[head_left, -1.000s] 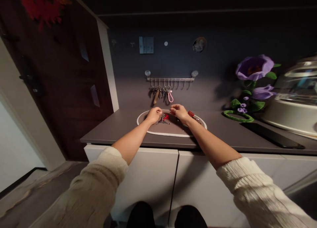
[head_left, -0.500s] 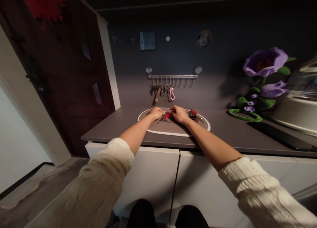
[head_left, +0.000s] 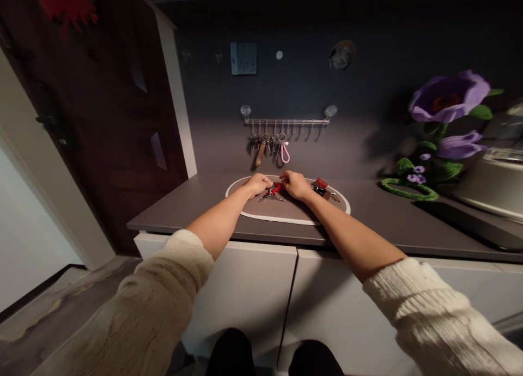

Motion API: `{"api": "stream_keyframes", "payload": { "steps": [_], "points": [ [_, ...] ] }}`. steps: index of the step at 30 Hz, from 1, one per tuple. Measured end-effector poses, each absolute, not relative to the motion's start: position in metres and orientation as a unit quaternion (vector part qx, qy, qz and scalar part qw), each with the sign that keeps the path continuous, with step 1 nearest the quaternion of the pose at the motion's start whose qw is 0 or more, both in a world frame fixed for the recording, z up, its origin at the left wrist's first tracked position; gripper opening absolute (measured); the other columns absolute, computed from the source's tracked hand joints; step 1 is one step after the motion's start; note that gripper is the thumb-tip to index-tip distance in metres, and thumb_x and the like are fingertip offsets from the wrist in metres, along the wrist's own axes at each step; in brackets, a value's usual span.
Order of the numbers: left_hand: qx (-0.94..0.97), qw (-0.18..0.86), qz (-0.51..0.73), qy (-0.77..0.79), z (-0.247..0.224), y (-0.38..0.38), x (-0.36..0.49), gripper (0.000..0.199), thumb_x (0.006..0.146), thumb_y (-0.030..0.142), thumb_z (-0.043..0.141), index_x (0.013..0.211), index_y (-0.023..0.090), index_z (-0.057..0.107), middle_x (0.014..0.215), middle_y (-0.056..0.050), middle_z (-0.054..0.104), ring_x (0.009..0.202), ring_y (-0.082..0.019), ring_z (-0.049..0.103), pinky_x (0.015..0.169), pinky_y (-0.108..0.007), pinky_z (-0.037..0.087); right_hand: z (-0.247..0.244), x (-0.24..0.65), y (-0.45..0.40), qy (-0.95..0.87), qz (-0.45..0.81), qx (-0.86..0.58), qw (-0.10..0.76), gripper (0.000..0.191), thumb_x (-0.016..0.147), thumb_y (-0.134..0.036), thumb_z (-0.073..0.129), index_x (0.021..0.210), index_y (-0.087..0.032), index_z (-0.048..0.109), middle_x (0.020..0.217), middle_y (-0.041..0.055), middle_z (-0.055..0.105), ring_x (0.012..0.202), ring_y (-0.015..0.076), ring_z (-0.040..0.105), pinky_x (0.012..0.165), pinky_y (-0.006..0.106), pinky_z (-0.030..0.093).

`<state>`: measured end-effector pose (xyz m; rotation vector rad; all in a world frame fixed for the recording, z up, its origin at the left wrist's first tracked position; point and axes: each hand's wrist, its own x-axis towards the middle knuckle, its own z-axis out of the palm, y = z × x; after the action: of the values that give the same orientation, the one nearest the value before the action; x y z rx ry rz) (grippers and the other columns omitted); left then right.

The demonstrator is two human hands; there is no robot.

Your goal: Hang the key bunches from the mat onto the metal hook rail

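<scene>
Under both hands runs a dark grey-brown counter [head_left: 163, 207], flat and matt, with 2 smooth white doors [head_left: 245, 289] below, on the near side of the hands. A dark wall [head_left: 212, 147] rises just beyond the hands, and far to the left of the left hand stands a dark red-brown entrance [head_left: 118, 120].

On the counter lies an oval mat [head_left: 281, 219], brown with a pale rim, and both hands are over it. The left hand [head_left: 256, 185] is curled, thumb and fingers drawn together; I cannot tell whether it grips anything. The keys [head_left: 269, 194] are on the mat at its fingertips, between the 2 hands: thin, shiny metal, fanned out, with a glossy red piece [head_left: 277, 187] among them. The right hand [head_left: 296, 185] is bent inward just beside them, its fingertips hidden, so what it pinches (if anything) I cannot tell. Just right of it lie a red-brown tag [head_left: 321, 183], leathery and blocky, and a metal clip [head_left: 335, 196].

Beyond the hands, a clear rail [head_left: 286, 121] on 2 round suckers [head_left: 245, 110] bears a brown strap [head_left: 260, 154] and a pink loop [head_left: 285, 153].

Well right of the right hand are soft, fuzzy-looking purple flowers [head_left: 449, 98] and a flat black slab [head_left: 461, 223]. Ribbed cream sleeves [head_left: 427, 297] are pushed up both forearms.
</scene>
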<state>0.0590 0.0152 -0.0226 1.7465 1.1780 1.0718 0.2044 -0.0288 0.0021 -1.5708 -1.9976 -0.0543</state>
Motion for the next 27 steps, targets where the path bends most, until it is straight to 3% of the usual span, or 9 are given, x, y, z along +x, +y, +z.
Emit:
{"api": "stream_keyframes", "payload": {
  "steps": [7,17,27],
  "points": [
    [0.681,0.389,0.433,0.444,-0.016,0.006,0.058,0.007,0.068,0.017,0.061,0.063,0.012,0.059,0.053,0.003,0.054,0.053,-0.008,0.045,0.063,-0.024,0.038,0.002,0.204,-0.028,-0.758,-0.035,-0.585,0.286,0.025,0.079,-0.012,0.044,0.096,-0.011,0.062,0.098,0.0142,0.064,0.09,0.0202,0.058,0.078,0.025,0.038],
    [0.685,0.39,0.463,0.404,-0.014,0.007,0.056,0.009,0.07,0.021,0.06,0.067,0.013,0.058,0.052,0.005,0.048,0.051,-0.006,0.038,0.06,-0.021,0.034,0.001,0.207,-0.025,-0.772,-0.05,-0.567,0.283,0.021,0.082,-0.018,0.043,0.09,-0.013,0.061,0.09,0.0125,0.064,0.082,0.0185,0.057,0.072,0.024,0.036],
    [0.655,0.436,0.487,0.38,-0.009,0.003,0.057,0.01,0.073,0.023,0.057,0.073,0.013,0.058,0.062,0.001,0.056,0.054,-0.006,0.045,0.06,-0.021,0.037,0.004,0.204,-0.03,-0.77,-0.035,-0.549,0.325,0.018,0.083,-0.024,0.042,0.09,-0.016,0.058,0.084,0.0074,0.063,0.073,0.0143,0.054,0.069,0.022,0.035]
  ]
}}
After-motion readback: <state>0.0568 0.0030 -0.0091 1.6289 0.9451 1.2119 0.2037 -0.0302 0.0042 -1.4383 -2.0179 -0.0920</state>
